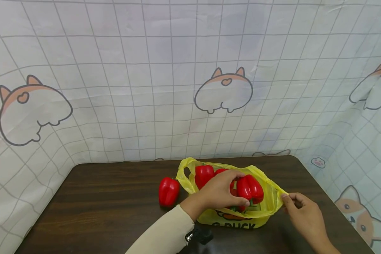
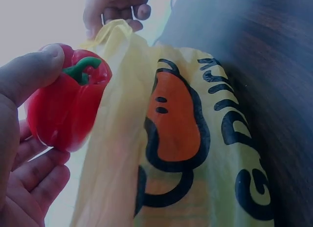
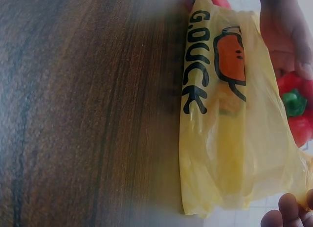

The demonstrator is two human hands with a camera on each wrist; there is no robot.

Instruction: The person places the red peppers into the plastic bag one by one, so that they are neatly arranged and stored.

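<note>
My left hand grips a shiny red bell pepper with a green stem, thumb on the near side and fingers over the far side. The pepper is at the mouth of a yellow plastic bag printed with a duck's bill and "G.DUCK". Other red bell peppers lie inside the bag, partly hidden by the hand. My right hand pinches the bag's right edge between thumb and fingers, holding it out to the side. In the left wrist view, the gripped pepper shows beside the bag's wall.
Another red bell pepper stands on the dark wooden table, just left of the bag. A white gridded cloth with cartoon corgis hangs behind the table and along its right side. A dark wrist device sits below the left wrist.
</note>
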